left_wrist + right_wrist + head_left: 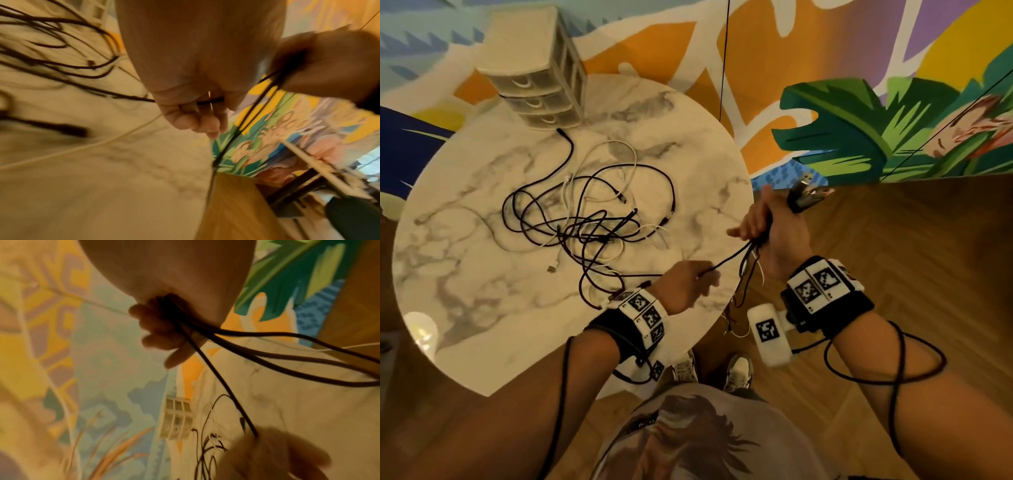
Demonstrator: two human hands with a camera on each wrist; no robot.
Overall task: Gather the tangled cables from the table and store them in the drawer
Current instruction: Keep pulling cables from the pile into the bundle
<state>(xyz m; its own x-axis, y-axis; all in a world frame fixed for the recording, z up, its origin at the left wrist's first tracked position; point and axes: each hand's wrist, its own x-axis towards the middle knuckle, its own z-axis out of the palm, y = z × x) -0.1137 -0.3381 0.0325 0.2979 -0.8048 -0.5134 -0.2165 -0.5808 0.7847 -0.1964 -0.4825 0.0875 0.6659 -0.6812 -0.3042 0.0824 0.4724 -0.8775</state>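
Observation:
A tangle of black and white cables [585, 219] lies spread over the middle of the round marble table [482, 291]. My right hand [767, 222], just past the table's right edge, grips a bundle of black cables [236, 339]; their plug ends [806, 192] stick out above the fist. One black cable [732, 257] runs taut from that fist to my left hand [695, 281], which pinches it [207, 102] over the table's near right edge. The small white drawer unit [541, 75] stands at the table's far side, its three drawers closed.
Wooden floor [893, 257] lies right of the table, with a painted mural wall [825, 102] behind. Loose cable loops hang off the table edge near my feet [712, 370]. A dark-legged table [308, 175] shows in the left wrist view.

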